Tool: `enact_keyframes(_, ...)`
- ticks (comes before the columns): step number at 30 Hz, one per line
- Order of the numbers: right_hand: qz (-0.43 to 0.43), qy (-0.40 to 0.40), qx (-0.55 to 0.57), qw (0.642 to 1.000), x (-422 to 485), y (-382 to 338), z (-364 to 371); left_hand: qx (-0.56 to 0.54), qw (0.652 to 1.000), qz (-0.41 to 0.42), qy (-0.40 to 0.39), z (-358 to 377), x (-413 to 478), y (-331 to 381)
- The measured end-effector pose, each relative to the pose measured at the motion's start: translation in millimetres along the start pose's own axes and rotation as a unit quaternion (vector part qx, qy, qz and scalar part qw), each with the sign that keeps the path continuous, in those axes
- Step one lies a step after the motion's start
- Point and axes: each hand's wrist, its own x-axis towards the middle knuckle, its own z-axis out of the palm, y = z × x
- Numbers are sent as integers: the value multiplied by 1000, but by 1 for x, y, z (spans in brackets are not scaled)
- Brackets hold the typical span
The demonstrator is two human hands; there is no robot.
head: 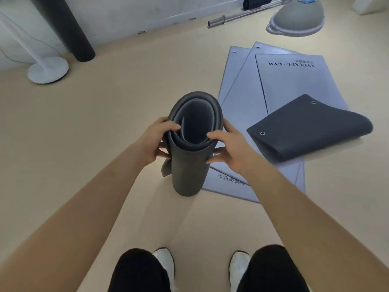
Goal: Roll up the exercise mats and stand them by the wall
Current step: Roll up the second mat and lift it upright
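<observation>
A dark rolled mat (189,148) stands upright on the floor (105,123), gripped at its top by the left hand (154,140) and right hand (230,148). Beside it to the right lie flat grey mats (294,81), one with a corner folded over. Another dark roll (69,28) leans at the wall (126,13).

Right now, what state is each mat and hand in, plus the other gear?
Rolled mat: loosely rolled, held upright.
Left hand: grips the roll's top.
Right hand: grips the roll's top.
Flat mats: three, unrolled, overlapping on the floor.
Folded mat: dark underside up, folded over on the flat mats.
Dark cylinder: upright by the wall.
Barbell: lying along the wall.
</observation>
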Motion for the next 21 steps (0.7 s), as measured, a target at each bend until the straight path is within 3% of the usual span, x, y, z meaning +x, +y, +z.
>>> enact_keyframes(7,41,28,-28,998,-96,-17,29,-65,997,-30,20,0,-102,5)
enact_keyframes(14,80,-22,-157,984,-188,-123,72,-100,991,-94,2,-26,-237,75)
enact_keyframes(21,89,-85,-248,961,-252,-197,139,-155,981,-105,50,-63,-343,125)
